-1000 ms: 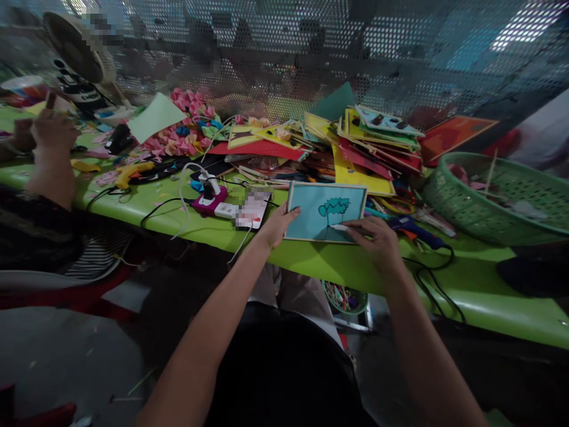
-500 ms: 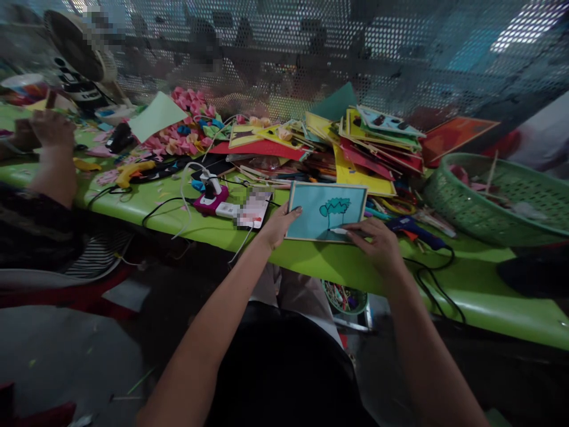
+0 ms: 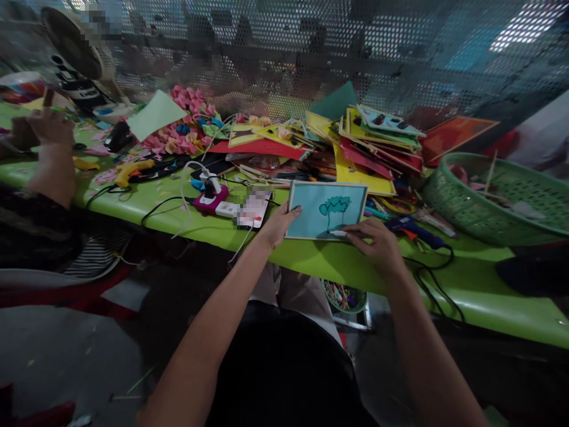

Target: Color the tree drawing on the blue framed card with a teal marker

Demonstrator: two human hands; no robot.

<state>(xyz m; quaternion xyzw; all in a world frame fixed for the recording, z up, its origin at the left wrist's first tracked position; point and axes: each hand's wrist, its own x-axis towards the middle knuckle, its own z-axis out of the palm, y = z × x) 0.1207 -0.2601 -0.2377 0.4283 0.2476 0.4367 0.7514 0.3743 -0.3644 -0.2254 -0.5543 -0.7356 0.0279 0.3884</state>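
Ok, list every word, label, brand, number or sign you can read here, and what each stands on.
Nothing reads clearly.
Dark container by the fan: pale lettering, too blurred.
White adapter: printed mark, too small.
Phone: screen pixelated.
Blue glue gun: pale marking, too small.
Framed blue panel: drawn lines, no lettering seen.

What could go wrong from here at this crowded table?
The right hand holds the pen at the picture, so it might smudge if the hand brushes the lines. The blue glue gun lies just beside that hand; a bump could shift it, and I can't tell whether it is hot. The pile of boards lies unevenly and might slide.
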